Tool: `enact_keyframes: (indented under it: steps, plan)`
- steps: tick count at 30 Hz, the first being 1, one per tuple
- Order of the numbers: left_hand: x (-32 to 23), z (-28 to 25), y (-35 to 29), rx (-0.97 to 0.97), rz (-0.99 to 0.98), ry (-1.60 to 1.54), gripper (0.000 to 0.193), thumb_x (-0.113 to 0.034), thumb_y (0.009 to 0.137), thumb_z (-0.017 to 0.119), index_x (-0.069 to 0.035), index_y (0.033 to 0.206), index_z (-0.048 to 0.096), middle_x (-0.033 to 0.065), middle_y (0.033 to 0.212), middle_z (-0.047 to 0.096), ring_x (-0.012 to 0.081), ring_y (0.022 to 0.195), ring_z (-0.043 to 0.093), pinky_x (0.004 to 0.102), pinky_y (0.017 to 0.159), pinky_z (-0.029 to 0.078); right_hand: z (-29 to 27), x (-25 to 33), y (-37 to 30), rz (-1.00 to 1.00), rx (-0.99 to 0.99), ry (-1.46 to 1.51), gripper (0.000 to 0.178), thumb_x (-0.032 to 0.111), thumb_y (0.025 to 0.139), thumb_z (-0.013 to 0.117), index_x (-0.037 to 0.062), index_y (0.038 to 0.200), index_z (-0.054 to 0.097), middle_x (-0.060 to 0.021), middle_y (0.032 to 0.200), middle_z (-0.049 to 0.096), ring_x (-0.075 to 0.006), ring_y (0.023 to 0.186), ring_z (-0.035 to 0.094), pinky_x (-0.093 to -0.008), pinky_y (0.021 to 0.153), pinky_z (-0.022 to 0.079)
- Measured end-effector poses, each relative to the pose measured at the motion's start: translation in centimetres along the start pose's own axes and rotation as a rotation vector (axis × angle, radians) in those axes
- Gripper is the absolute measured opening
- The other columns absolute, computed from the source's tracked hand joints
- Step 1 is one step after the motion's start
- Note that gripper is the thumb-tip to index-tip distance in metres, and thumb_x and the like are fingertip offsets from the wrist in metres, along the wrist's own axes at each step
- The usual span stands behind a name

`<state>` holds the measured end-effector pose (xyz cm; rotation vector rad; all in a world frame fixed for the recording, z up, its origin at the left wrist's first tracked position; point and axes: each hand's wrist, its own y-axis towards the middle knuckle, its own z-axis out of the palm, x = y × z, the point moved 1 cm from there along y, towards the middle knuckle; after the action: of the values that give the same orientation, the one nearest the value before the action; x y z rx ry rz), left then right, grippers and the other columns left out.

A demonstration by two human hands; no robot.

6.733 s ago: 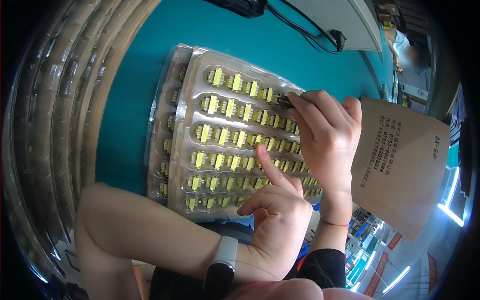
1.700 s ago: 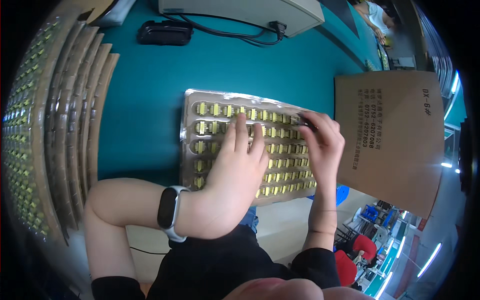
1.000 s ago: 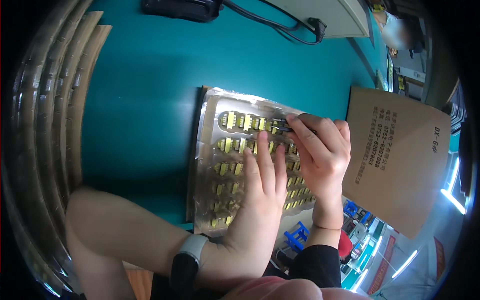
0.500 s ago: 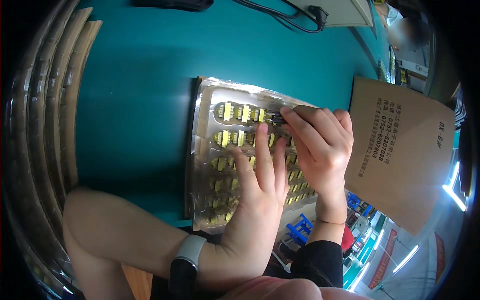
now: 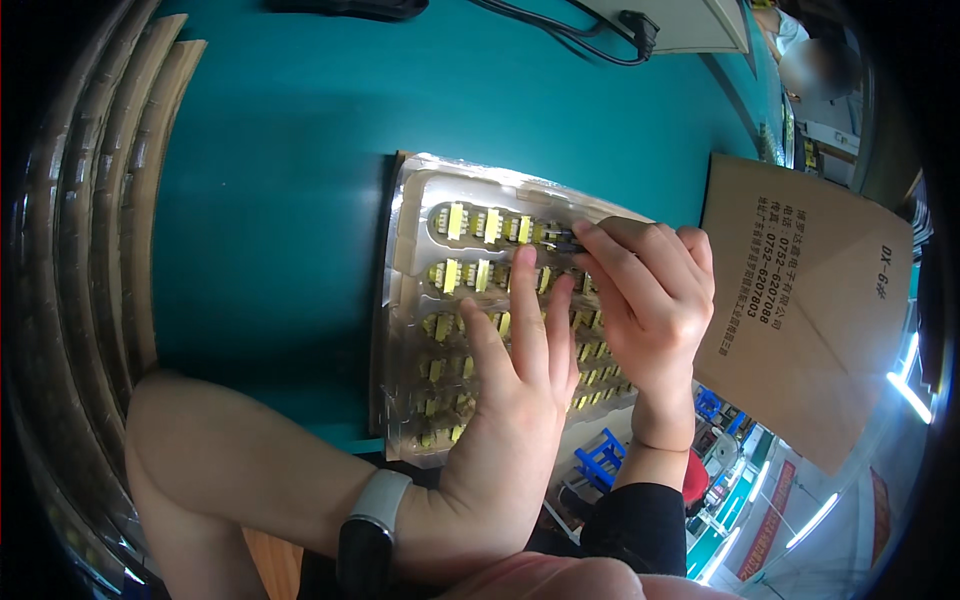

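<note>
Green bench (image 5: 270,170) across the middle; stack (image 5: 140,220) of card-edged layers at 9 o'clock, box (image 5: 790,400) at 3, cable (image 5: 545,35) at 12, blue stool (image 5: 600,458) beyond the bench edge at 5. Tray (image 5: 408,235) at centre, clear plastic, rows of yellow parts (image 5: 455,222) down in its pockets. Left hand (image 5: 510,420) in from 7 o'clock, back up, fingers spread and loosely straight, nothing seen in grasp; longest fingertip (image 5: 525,256) just beside the third part of the top row. Right hand (image 5: 650,305) at the tray's 2 o'clock side, thumb and fingers pinched close on a slim dark tool (image 5: 566,245), tweezers by the look, pale tips toward 9 o'clock at the top row. Step in hand, as judged: fine work on single parts in the top row, left hand steadying or marking the place. Called for next, probably: fine tip control, light pressure, no knock to neighbours. Hidden: most of the tray's 3 o'clock end, behind right hand; several middle-row parts, behind left fingers. Too small to make out: tip contact with a part, or mere nearness; fingertip contact likewise uncertain. Cut off at 11: black object (image 5: 350,8); at 1, pale case (image 5: 690,25). Lower rows dim, part details lost.
</note>
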<state>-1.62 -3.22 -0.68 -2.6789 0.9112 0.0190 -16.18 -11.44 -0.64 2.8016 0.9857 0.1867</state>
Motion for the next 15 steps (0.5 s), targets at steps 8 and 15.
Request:
enact_keyframes:
  steps: [8, 15]
  plan:
    - [-0.06, 0.12, -0.14, -0.016, -0.01, -0.036, 0.054, -0.039, 0.099, 0.057, -0.022, 0.15, 0.057, 0.0091, 0.167, 0.04, 0.0516, 0.156, 0.026, 0.0684, 0.117, 0.035, 0.39, -0.08, 0.12, -0.081, 0.027, -0.028, 0.032, 0.002, 0.072, 0.078, 0.0041, 0.104, 0.077, -0.0015, 0.09, 0.071, -0.0168, 0.074, 0.064, -0.0339, 0.07, 0.042]
    - [-0.58, 0.41, -0.48, -0.003, -0.01, 0.007, 0.053, -0.036, 0.1, 0.055, -0.018, 0.15, 0.056, 0.0122, 0.167, 0.039, 0.0521, 0.155, 0.029, 0.0667, 0.118, 0.035, -0.16, 0.22, 0.43, -0.076, 0.035, -0.021, 0.034, 0.004, 0.071, 0.078, 0.0039, 0.105, 0.077, -0.0025, 0.093, 0.071, -0.0176, 0.076, 0.065, -0.0339, 0.071, 0.043]
